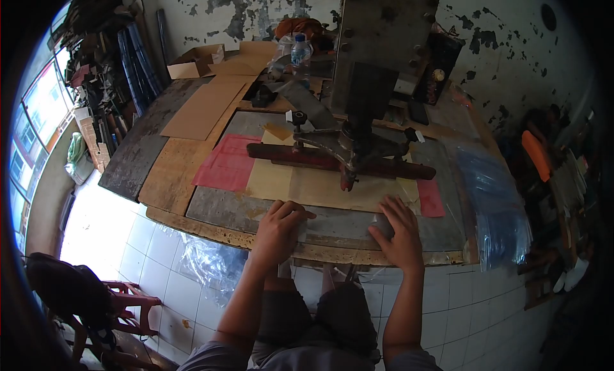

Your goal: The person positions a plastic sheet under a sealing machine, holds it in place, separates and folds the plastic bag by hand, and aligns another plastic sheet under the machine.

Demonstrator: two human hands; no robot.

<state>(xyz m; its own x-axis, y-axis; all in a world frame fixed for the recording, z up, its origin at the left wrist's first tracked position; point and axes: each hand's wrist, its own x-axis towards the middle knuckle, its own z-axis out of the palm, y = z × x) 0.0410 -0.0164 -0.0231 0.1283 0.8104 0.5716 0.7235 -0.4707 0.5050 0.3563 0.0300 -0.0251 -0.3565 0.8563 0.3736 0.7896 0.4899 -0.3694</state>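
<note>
My left hand (280,230) rests near the front edge of the metal plate (339,226), its fingers curled, with one finger pointing right; whatever it may hold is hidden. Close to the right, my right hand (400,231) has its fingers spread beside and partly over a small grey rounded object (382,226). Whether it grips this object is unclear. Beyond both hands lies a yellowish sheet (313,189), with red sheets (225,163) showing at its left and right. A dark metal bar (339,161) of the press (350,139) crosses above the sheets.
Cardboard (203,109) and an open box (192,63) lie at the back left, with a water bottle (299,51) further right. Clear plastic sheets (492,205) hang over the right edge. A red stool (137,307) stands on the floor at lower left.
</note>
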